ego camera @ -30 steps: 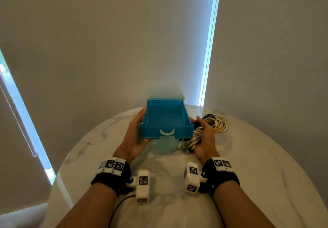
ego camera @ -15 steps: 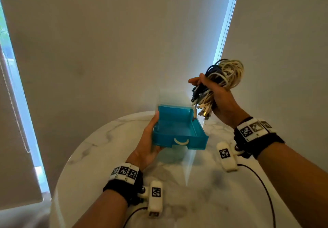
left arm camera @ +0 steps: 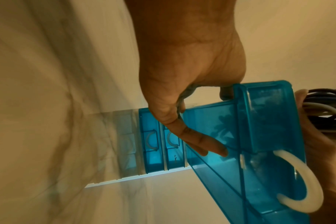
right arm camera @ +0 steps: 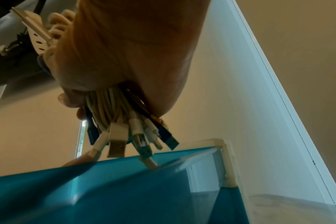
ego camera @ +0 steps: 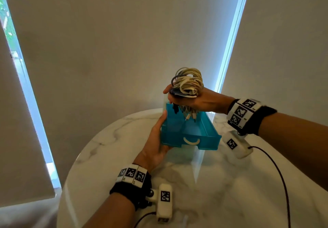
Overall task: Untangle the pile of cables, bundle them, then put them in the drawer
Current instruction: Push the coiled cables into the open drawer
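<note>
Round marble bench [ego camera: 110, 158] is sitting in front of drawn blinds, daylight showing at the gaps. Nearest, the left hand [ego camera: 156, 149] is steadying the open blue drawer [ego camera: 204, 139] at its left side: thumb along the wall, fingers w/ a curled grip under the base in the left wrist view. Drawer is pulled out of a clear unit w/ more drawers below. Just beyond, the right hand [ego camera: 193, 101] is hovering over the drawer's back half, grip wrapped tight round the cable bundle [ego camera: 189, 84]; coils are sticking up, plug ends [right arm camera: 136, 141] are dangling into the drawer. Bundle looks light, soft and springy, prob. apt to uncoil, so holding mid-coil seems best. Drawer plastic looks thin, slick.
</note>
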Available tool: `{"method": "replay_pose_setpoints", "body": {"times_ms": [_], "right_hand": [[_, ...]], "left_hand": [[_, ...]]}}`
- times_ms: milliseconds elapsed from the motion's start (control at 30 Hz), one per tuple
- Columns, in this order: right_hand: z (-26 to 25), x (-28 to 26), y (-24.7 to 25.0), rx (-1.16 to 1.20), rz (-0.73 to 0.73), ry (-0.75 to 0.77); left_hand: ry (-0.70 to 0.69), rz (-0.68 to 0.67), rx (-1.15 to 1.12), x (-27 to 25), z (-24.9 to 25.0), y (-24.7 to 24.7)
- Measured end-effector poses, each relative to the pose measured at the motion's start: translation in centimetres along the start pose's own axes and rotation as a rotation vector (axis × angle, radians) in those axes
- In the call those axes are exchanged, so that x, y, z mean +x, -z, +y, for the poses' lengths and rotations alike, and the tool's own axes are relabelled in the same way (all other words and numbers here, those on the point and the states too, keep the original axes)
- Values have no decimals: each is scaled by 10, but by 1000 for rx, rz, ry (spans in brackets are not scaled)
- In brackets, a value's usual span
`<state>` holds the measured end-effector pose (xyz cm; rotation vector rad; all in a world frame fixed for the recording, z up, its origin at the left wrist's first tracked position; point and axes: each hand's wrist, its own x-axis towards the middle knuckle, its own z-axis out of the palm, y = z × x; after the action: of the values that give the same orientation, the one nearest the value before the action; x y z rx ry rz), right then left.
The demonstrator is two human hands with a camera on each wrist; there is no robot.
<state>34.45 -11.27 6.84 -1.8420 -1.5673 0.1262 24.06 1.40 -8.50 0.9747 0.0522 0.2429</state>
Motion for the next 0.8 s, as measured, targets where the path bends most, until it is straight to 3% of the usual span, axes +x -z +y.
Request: {"method": "replay_pose_setpoints", "body": {"times_ms": [133,233,367,500,800], "right_hand": [[11,0,-6,-119,-52,68],[36,-6,-15,-426,-188,186],[47,-10,-4,-696,-314,169],[41,-7,2,-1160,-330,308],[47,4,-6,-1075,-313,218]], "left_hand": [[-13,-11,-10,2,0,0],[-21,7,6,5,0,3],[-2,1,34,6,0,0],[17,-3,39,2,1,-4],[-28,-81,39,2,-1,-4]]}}
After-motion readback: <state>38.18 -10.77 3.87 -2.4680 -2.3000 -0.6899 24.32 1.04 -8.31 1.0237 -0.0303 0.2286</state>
